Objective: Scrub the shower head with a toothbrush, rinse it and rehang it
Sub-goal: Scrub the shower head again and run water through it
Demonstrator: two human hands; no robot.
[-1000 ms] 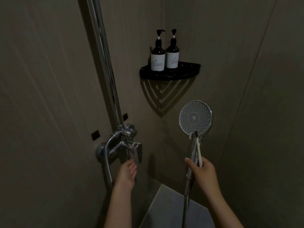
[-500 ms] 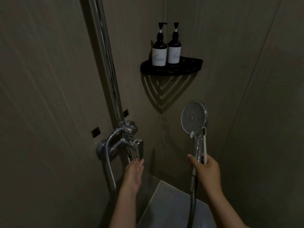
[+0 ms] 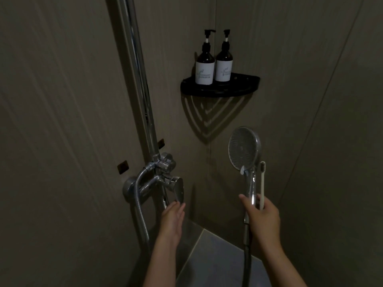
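Glossy chrome shower head [image 3: 244,149], shiny metal tap [image 3: 163,181], matt black shelf [image 3: 219,92]

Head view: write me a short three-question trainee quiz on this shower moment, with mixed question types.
1. How many pump bottles stand on the corner shelf?
2. True or false: the right hand grips the shower head by its handle, together with the toothbrush.
3. The left hand is: A) open, fingertips at the lower end of the tap lever; B) gripping the toothbrush; C) lifting a pump bottle.
Key: 1 two; 2 true; 3 A.
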